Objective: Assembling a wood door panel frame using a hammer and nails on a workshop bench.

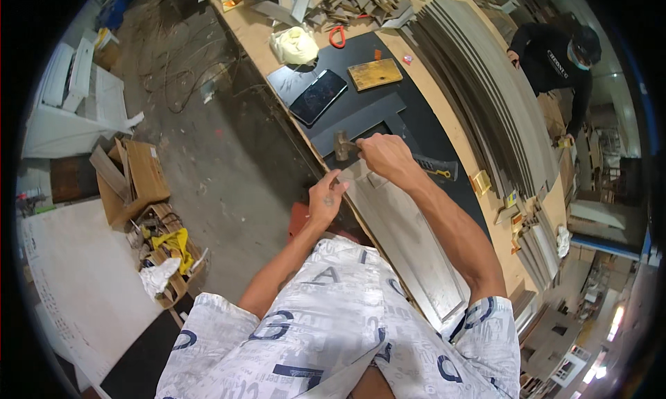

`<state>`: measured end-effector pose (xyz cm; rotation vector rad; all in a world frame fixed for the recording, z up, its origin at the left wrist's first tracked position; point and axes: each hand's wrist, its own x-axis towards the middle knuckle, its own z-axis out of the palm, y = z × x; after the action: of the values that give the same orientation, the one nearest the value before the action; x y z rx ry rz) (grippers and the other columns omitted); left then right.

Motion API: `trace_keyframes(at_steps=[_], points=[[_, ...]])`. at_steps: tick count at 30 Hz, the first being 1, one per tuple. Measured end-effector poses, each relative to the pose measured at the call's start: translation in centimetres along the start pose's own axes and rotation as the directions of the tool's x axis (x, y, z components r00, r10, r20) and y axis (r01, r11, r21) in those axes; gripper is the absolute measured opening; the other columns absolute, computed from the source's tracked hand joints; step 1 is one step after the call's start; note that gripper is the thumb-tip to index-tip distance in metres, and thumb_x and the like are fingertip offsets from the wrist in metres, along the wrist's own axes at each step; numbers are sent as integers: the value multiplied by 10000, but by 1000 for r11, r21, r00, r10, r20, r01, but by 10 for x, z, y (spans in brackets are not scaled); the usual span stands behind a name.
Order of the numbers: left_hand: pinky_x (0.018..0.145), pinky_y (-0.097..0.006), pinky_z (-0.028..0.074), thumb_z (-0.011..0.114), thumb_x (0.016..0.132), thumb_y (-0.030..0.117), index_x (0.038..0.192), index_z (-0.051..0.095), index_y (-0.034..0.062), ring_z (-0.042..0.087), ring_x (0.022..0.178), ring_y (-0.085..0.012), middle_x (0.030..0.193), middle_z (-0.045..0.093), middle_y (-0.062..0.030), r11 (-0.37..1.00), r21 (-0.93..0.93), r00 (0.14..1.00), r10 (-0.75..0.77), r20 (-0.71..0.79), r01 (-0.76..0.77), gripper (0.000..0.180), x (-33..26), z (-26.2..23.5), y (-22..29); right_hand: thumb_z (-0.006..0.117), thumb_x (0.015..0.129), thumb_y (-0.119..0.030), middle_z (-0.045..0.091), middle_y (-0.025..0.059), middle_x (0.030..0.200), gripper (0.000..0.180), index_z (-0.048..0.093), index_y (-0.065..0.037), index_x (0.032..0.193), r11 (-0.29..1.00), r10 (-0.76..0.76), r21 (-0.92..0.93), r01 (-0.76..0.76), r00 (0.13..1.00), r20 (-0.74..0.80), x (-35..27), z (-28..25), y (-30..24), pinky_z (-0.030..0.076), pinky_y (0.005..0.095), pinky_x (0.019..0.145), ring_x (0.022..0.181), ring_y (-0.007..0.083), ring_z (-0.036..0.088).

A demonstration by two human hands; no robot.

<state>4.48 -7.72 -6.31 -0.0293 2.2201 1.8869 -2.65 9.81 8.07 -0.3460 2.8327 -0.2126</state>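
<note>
My right hand (386, 156) is closed around a hammer, whose metal head (342, 146) hangs just above the far end of a long grey wooden panel (409, 241). A black and yellow grip (438, 168) shows past my right wrist; it lines up with the hammer. At the panel's far left corner, my left hand (326, 199) grips the edge with its fingers bent. The panel has raised edges and lies lengthwise along the bench's near side, partly under my right forearm. A dark board (364, 114) lies beyond it.
On the bench are a phone (318, 97), a yellowish wood block (374, 73), a crumpled pale bag (294, 45) and red-handled scissors (337, 37). Long grey boards (485, 87) are stacked to the right. A person in black (558, 59) stands beyond them. Cardboard boxes (132, 177) stand at left.
</note>
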Motion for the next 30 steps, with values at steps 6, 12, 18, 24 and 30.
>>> trace_keyframes(at_steps=[6,12,18,24,30], points=[[674,-348,503,730,838,178,1132,650,-17,634,698,-269,792,644,-191,992,61,994,106,14,-107,362,0,-6,13,668,844,-191,698,175,785,148,728,-57,866,973,-120,-171,153,975,186,22,-4,-7,543,429,656,761,336,696],[662,-303,498,740,854,196,1147,642,-8,610,672,-177,769,651,-157,986,84,989,144,30,-146,371,0,-8,13,659,832,-162,695,166,764,121,729,-69,865,957,-121,-229,181,960,252,21,-5,-11,545,435,642,739,341,694],[687,-301,510,740,853,198,1144,644,-16,630,691,-195,796,660,-136,974,167,988,150,46,-156,373,0,-6,12,633,829,-153,692,164,754,137,719,-69,894,972,-108,-191,137,982,157,8,2,0,545,423,614,707,333,692],[670,-368,509,720,851,196,1105,635,-25,647,699,-313,791,655,-184,974,143,983,166,84,-177,348,2,-7,17,641,755,-100,691,168,709,100,709,-49,701,981,-131,-145,132,991,16,2,2,-2,544,388,571,663,311,708],[658,-372,502,724,849,190,1081,635,-31,640,690,-316,769,638,-180,979,158,987,114,113,-131,333,3,-9,20,663,746,-106,694,162,717,81,709,-46,714,989,-66,-133,68,998,22,-7,-3,-7,544,383,584,671,305,710]])
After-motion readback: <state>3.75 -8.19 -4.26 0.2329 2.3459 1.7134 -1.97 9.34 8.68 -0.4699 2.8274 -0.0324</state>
